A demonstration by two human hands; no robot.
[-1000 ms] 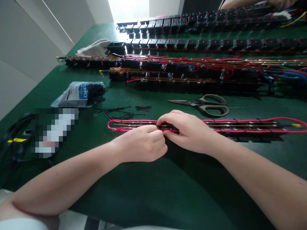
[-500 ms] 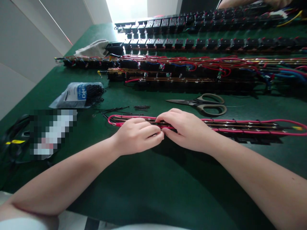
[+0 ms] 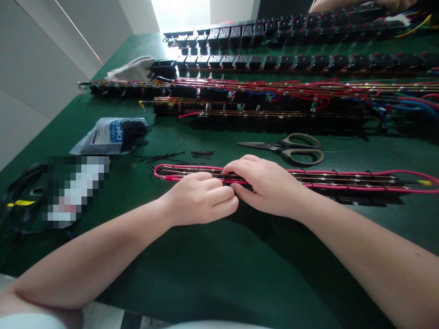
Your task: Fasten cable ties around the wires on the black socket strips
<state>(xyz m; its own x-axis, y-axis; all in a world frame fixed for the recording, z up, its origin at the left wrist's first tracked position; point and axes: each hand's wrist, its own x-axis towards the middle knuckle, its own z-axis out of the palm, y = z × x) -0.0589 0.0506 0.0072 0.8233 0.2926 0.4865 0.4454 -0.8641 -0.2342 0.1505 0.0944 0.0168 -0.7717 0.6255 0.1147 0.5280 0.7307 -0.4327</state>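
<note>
A long black strip of sockets (image 3: 363,181) with bare metal rods lies across the table, ringed by a red wire (image 3: 343,187) fastened along it with black ties. My left hand (image 3: 202,198) is closed at the near edge of the strip, its fingertips curled under and whatever they pinch hidden. Across the strip's middle lies my right hand (image 3: 262,183), thumb on the near side and forefinger on the far side, gripping it. Both hands' fingertips almost meet. Behind them sit some loose black cable ties (image 3: 202,154).
Scissors (image 3: 284,148) lie behind my right hand. Left are a bag of cable ties (image 3: 113,135), a blurred-out item (image 3: 77,192) and a coiled black cable (image 3: 25,201). More wired strips (image 3: 260,91) span the back, beside a cloth (image 3: 130,68). Another person's arm (image 3: 343,4) shows top right.
My left hand has shifted slightly toward me and to the right, its fingers curling tighter. My right hand stays on the strip in nearly the same place.
</note>
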